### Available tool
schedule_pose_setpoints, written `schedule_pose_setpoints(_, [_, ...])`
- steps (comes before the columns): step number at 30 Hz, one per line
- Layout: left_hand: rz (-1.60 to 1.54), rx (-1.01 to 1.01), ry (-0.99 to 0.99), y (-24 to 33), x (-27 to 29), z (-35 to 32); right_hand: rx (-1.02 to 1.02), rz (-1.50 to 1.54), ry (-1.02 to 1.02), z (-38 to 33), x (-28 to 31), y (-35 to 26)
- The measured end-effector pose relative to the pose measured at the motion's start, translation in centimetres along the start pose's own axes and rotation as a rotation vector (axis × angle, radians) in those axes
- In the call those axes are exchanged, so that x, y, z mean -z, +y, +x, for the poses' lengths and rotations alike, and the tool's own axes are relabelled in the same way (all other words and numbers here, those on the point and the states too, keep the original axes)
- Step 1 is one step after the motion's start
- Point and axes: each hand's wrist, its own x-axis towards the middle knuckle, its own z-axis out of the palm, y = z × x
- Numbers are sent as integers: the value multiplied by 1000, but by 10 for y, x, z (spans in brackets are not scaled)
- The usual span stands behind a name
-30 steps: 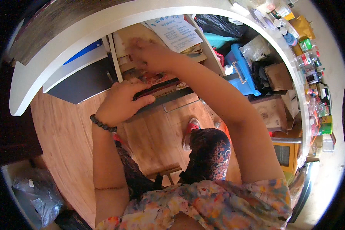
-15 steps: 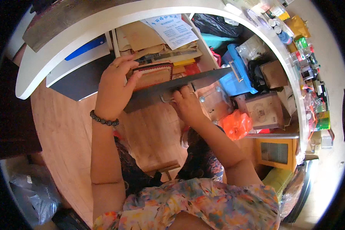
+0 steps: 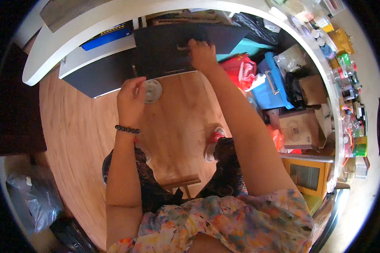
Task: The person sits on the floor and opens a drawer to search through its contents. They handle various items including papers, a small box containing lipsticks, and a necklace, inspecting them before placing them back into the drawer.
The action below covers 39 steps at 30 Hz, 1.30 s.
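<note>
A dark drawer front (image 3: pixel 164 50) under the white desk top (image 3: pixel 93 25) stands shut. My right hand (image 3: pixel 200 55) reaches up and grips the small handle near its top edge. Lower down and a little nearer to me, my left hand (image 3: pixel 131 99), with a bead bracelet on the wrist, holds a small round whitish disc (image 3: pixel 153 90) by its rim, just below the drawer's lower edge. What kind of thing the disc is cannot be made out.
A second dark drawer front (image 3: pixel 101 78) sits to the left. To the right lie a red bag (image 3: pixel 240 69), a blue plastic box (image 3: pixel 274 84) and cardboard boxes (image 3: pixel 297 128). A grey plastic bag (image 3: pixel 33 198) lies at lower left on the wooden floor (image 3: pixel 71 139).
The drawer, open with papers and small things showing, is now shut. My right hand rose from under it to its handle. My left hand drew back holding the round disc.
</note>
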Motion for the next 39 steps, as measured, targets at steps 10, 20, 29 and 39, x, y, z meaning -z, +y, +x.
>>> schedule_pose_setpoints(10, [54,36,-75,-6,-6,6,157,157,467,46,-41,0])
schedule_pose_setpoints(20, [178,60,-276,10,-12,2,-161,363,-298,26,-171,2])
schedule_pose_setpoints(29, [193,24,-274,7,-21,8,-170,164,-321,13,-185,-1])
schedule_pose_setpoints(39, [321,-45,-266,-7,-34,10,-150,-30,-455,-96,-124,-24])
